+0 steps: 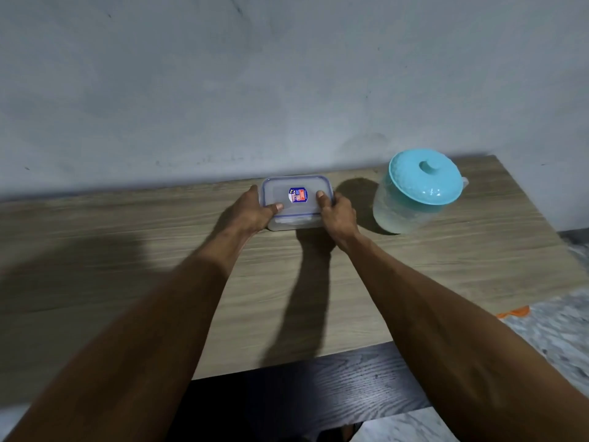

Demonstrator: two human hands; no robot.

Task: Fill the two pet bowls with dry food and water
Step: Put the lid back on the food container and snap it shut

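A clear rectangular plastic container [294, 186] with a blue-edged snap lid and a small label stands on the wooden table [127, 250], close to the wall. My left hand [251, 212] grips its left side, thumb on the lid. My right hand [338, 215] grips its right side, thumb also on the lid. To the right stands a clear plastic water jug [414, 199] with a turquoise knobbed lid, apart from my hands. No pet bowl is in view. The container's contents cannot be made out.
A grey wall [287, 74] runs right behind the table. The table's right end is beyond the jug, with patterned floor [557, 330] and an orange scrap [513, 312] below. A dark wooden surface [318, 387] lies under the near edge.
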